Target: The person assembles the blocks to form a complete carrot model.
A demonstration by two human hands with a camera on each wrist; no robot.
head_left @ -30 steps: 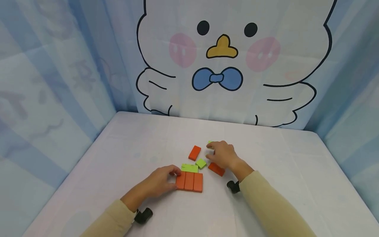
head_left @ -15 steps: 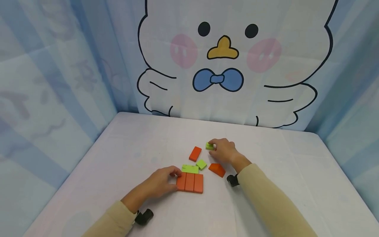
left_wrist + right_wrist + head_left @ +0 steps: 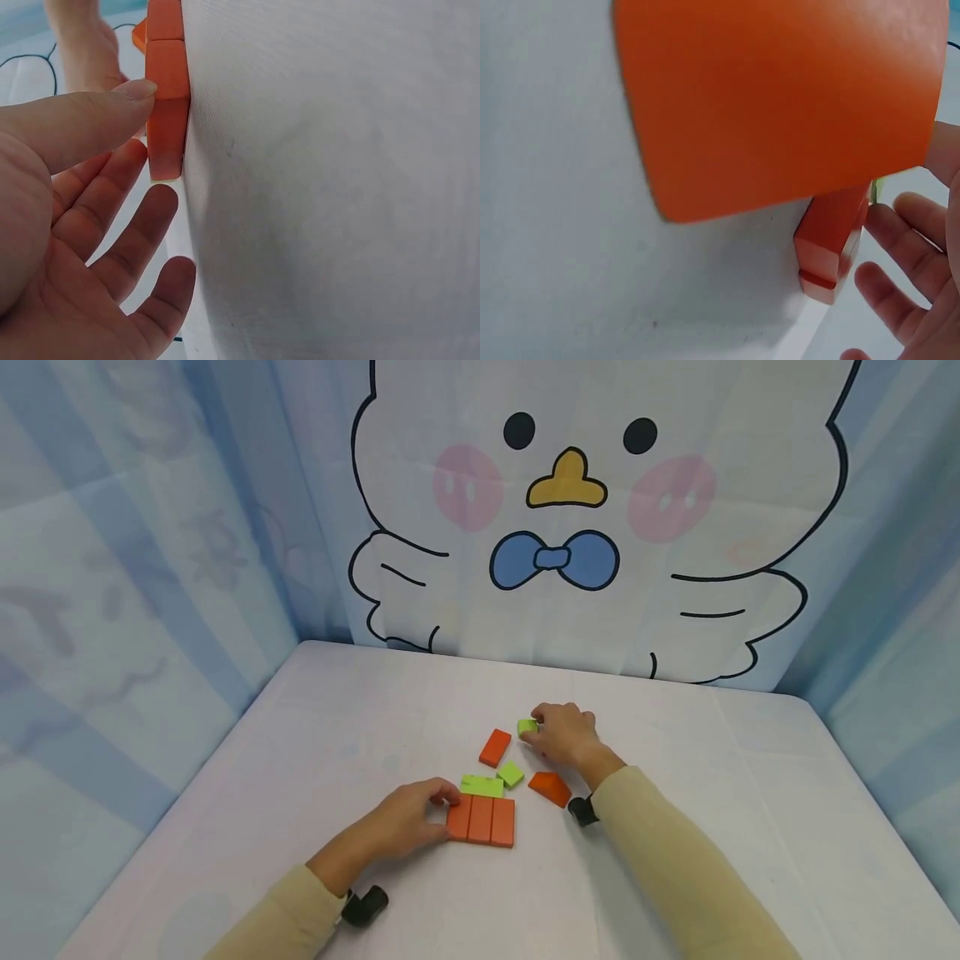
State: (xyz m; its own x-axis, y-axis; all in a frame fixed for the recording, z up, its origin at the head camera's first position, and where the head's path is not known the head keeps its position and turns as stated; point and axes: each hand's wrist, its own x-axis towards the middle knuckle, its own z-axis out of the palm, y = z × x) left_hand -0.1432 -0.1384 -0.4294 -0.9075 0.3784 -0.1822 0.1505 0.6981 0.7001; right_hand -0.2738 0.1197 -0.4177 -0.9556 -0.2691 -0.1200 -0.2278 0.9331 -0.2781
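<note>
In the head view my left hand (image 3: 411, 817) has thumb and index finger at opposite ends of the leftmost orange block (image 3: 459, 818), in a flat row of orange blocks. The left wrist view shows the thumb pressed on that orange block (image 3: 169, 109), with the other fingers spread beside it. Farther back, my right hand (image 3: 566, 733) pinches a small green block (image 3: 527, 727), partly hidden by the fingers. The right wrist view shows several fingers loosely spread; a near orange block (image 3: 780, 105) covers the thumb's grip.
Touching the row's far side lies a green rectangular block (image 3: 482, 786), with a small green block (image 3: 511, 774) at its right. A loose orange block (image 3: 495, 748) lies behind these. An angular orange block (image 3: 550, 789) lies under the right wrist. Printed curtains border the white table (image 3: 375, 718).
My right hand has moved slightly back and left, closing on the small green block, which has shifted a little left. The left hand stays at the orange row.
</note>
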